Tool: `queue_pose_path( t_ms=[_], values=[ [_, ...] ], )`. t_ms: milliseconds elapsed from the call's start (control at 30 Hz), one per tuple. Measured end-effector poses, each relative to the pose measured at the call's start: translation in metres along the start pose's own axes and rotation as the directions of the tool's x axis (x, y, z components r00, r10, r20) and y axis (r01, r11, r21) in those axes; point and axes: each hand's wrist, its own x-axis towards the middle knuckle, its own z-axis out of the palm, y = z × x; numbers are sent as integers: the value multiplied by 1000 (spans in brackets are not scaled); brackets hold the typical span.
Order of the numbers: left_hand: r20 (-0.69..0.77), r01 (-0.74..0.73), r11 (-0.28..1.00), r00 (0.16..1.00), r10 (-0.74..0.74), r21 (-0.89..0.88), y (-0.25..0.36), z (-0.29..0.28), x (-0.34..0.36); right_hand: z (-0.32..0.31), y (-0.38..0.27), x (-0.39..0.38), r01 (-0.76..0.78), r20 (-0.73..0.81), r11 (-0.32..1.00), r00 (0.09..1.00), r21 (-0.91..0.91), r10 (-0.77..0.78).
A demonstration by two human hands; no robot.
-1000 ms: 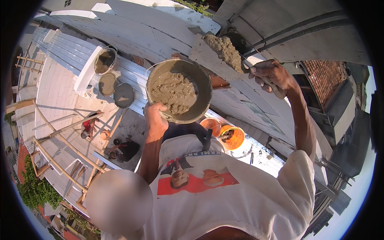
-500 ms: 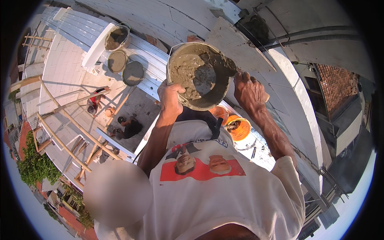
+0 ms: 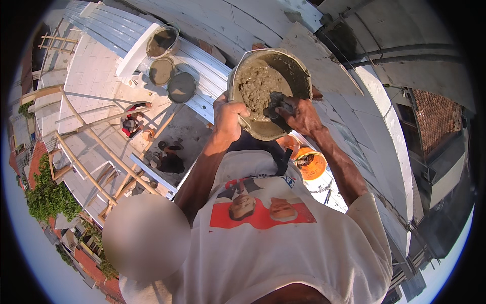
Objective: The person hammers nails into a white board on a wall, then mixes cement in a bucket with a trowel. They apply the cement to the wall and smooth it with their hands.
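Note:
A bucket [image 3: 297, 71] of wet grey mortar [image 3: 260, 83] is held up in front of me, its open top facing me. My left hand [image 3: 229, 119] is closed on its near left rim, the thumb lying over the edge. My right hand [image 3: 304, 119] is closed round a trowel, whose handle is hidden in the fist. The dark, mortar-smeared trowel blade [image 3: 276, 105] reaches inside the bucket, at the right of the mortar. Bare inner wall shows along the bucket's far right side.
Mortar-filled containers stand on a metal-sheet ledge at far left: a bucket [image 3: 163, 41], a round tub [image 3: 162, 71] and another tub [image 3: 181, 87]. An orange bucket [image 3: 311, 163] sits below my right forearm. Two people [image 3: 132, 121] are lower down among wooden poles [image 3: 96, 139]. A pale block wall [image 3: 354, 116] rises at right.
My right hand with the trowel has moved left from beyond the bucket's right rim into the bucket. Mortar that clung to the blade is off it. The bucket sits slightly further right in view.

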Motion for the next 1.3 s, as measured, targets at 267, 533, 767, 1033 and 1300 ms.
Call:
queue_pose_path(
  t_ms=[267,533,767,1033,1300],
  values=[
    [-44,-31,998,998,33,48,2,-8,2,27,-4,-4,48,-28,987,999,152,-45],
    [-75,-6,999,997,2,-52,1,-8,12,3,-13,-23,26,-23,979,999,202,-22],
    [-87,83,976,991,-102,-200,-21,-24,24,-77,-45,-55,-50,8,968,999,246,50],
    [-59,98,975,992,-112,-199,-33,-22,25,-217,-5,-46,-303,-3,867,944,397,331],
    [-116,31,986,992,-50,-164,-29,-4,14,-153,-20,-64,-104,-175,900,984,-422,32]
  ],
)
